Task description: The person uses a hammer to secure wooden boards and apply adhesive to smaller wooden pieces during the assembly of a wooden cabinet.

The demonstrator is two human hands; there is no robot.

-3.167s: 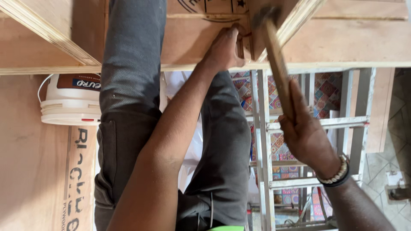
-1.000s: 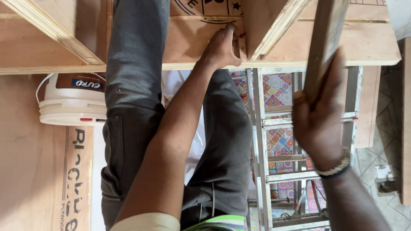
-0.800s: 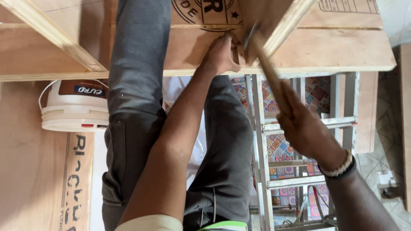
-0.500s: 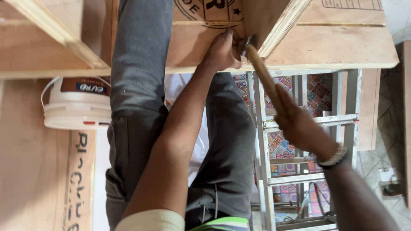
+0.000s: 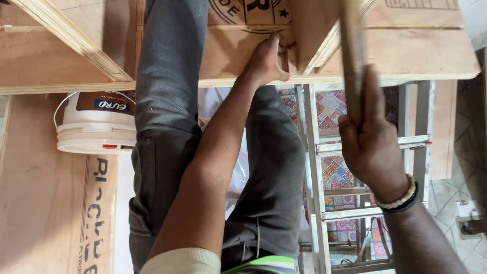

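Long wooden hammer handle (image 5: 351,56), raised and motion-blurred, rises past the frame's top edge; its head is out of view. The right hand (image 5: 373,142) is clenched around the handle's lower end. The left hand (image 5: 265,61) pinches a small fastener, too small to identify, against the pale plywood panel (image 5: 421,50). Behind: grey trousers (image 5: 167,101), white plastic bucket (image 5: 94,124), metal ladder (image 5: 317,167).
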